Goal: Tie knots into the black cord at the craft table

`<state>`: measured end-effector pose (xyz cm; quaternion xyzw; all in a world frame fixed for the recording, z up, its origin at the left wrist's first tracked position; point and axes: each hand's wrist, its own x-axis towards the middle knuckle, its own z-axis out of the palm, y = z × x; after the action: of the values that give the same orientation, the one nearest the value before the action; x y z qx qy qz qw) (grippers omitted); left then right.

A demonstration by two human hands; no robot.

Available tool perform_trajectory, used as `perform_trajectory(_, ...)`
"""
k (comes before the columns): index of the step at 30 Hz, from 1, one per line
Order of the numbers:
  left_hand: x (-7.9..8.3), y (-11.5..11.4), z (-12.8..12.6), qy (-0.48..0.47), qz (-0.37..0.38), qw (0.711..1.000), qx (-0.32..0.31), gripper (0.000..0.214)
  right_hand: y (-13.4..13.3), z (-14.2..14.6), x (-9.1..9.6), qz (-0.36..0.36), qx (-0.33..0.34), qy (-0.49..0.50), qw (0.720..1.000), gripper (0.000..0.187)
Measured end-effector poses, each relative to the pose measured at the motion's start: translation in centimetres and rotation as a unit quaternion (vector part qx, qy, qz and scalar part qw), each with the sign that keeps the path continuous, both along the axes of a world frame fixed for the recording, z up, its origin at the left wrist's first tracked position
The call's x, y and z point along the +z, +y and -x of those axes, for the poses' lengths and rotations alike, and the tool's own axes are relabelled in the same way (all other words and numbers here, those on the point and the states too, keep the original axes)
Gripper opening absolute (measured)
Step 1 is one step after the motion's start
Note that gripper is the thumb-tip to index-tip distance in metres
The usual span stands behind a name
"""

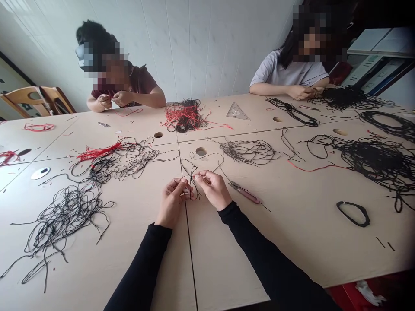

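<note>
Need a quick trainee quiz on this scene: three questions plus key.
1. True or false: the pink-handled tool lies on the table to the right of the right hand, not held.
2. What do the left hand and the right hand pinch between them? A) red cord B) black cord C) clear triangle
3. What cord colours are in the heap across the table from the hands?

Key: 1 true; 2 B; 3 red and black.

black cord (193, 176) hidden (too small to trace), sleeves (139, 272) cut off
</note>
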<state>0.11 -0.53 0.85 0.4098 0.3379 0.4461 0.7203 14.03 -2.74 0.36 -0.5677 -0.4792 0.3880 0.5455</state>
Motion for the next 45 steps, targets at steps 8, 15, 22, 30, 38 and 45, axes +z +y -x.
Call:
perform_trajectory(8,-0.3,-0.1,-0.1,0.018,-0.002,1.0,0.004,0.026,-0.1,0.1,0.2,-0.003,0.005,0.025,1.0,0.03)
perform_trajectory(15,-0.2,-0.3,-0.3,0.03,-0.021,0.999,0.032,0.027,0.1,0.4,-0.2,-0.007,0.025,0.05,0.998,0.025)
perform_trajectory(22,-0.4,-0.2,-0.2,0.036,-0.03,0.997,0.068,0.027,-0.1,0.5,-0.2,-0.024,0.052,0.004,0.998,0.026)
perform_trajectory(30,-0.7,0.0,-0.3,0.022,-0.018,0.996,0.079,0.028,-0.2,0.8,0.4,-0.022,0.057,-0.046,0.997,0.023)
perform_trajectory(38,-0.4,0.0,0.0,0.071,-0.02,0.997,0.012,0.03,-0.3,0.6,-0.2,-0.025,0.051,-0.053,0.997,0.024)
perform_trajectory(45,-0.1,0.2,0.2,0.069,-0.013,0.992,0.1,0.031,0.0,-1.7,-0.5,-0.043,0.058,-0.233,0.97,0.019)
